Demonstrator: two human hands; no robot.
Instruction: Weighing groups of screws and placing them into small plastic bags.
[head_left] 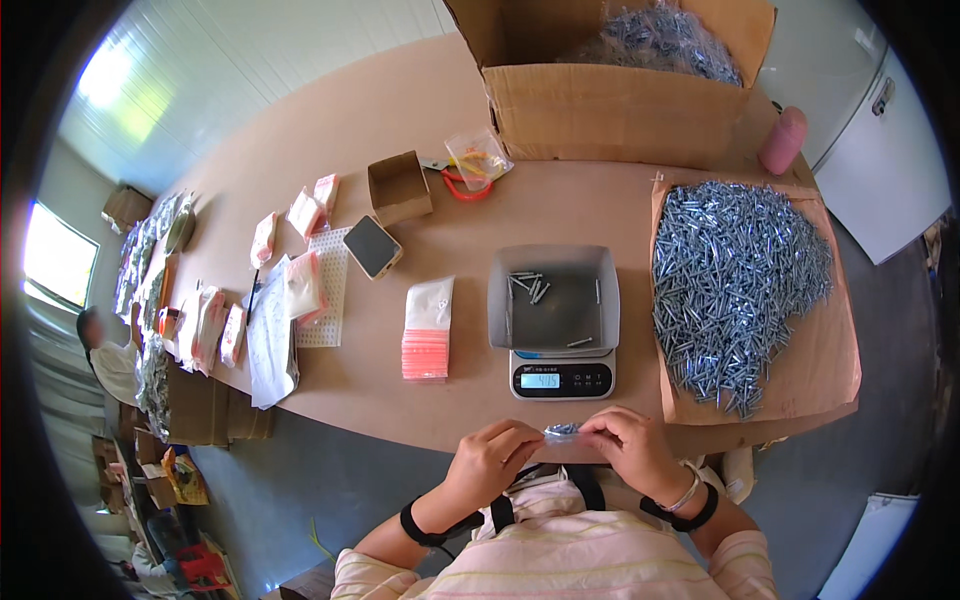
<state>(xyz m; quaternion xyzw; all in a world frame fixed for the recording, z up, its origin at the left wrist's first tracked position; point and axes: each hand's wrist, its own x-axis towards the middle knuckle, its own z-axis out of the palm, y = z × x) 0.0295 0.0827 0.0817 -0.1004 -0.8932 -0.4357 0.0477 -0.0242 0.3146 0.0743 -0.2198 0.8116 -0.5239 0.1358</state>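
Note:
At the table's near edge, a small clear zip bag point(561, 431) with silvery metal screws inside is stretched between my two hands. My left hand point(488, 460) pinches its left end and my right hand point(634, 450) grips its right end, fingers closed on both sides. Just beyond stands a digital scale point(563, 378) with a lit display. On it sits a grey tray point(553, 318) holding several loose screws. A stack of flat clear bags with red edges point(427, 340) lies left of the scale. To the right, a large heap of screws point(735, 285) covers a cardboard sheet point(815, 365).
A big open carton point(620, 115) with bagged metal pieces stands at the back. Red-handled scissors point(466, 186), a small open box point(400, 188), a phone point(373, 247), papers point(270, 345) and bag bundles point(208, 330) lie leftward. A pink bottle point(783, 140) stands far right. Another person point(112, 365) is at far left.

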